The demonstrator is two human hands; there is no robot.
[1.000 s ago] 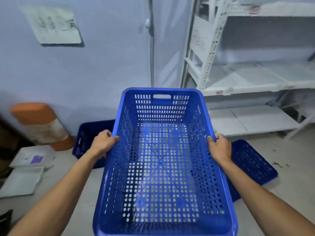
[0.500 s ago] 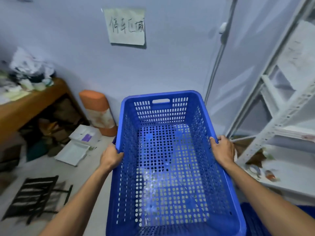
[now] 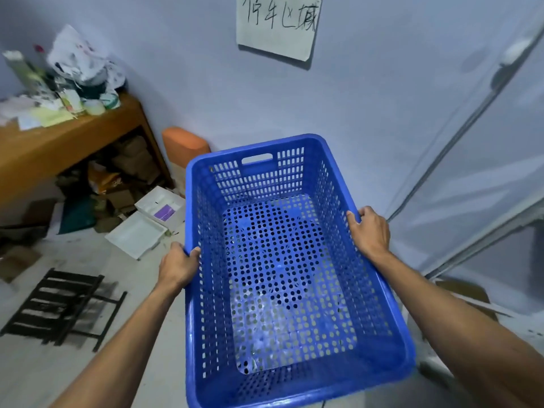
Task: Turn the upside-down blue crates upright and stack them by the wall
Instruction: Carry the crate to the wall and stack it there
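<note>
Head view: perforated blue plastic crate (image 3: 282, 260), upright, looks light and stiff; left hand (image 3: 176, 265) and right hand (image 3: 369, 231) grip its long rims

Fingers of left hand (image 3: 176, 267) and right hand (image 3: 369, 234) are hidden under the rim of the blue crate (image 3: 294, 275); only the thumbs show. Both forearms are cut off at the bottom edge. Orange block (image 3: 184, 142): lower part hidden behind the crate's far left corner. Wall sign (image 3: 276, 25): cut by the top edge. Black rack (image 3: 59, 304) on the floor: blurred. Items under the wooden table (image 3: 59, 148): indistinct.
</note>
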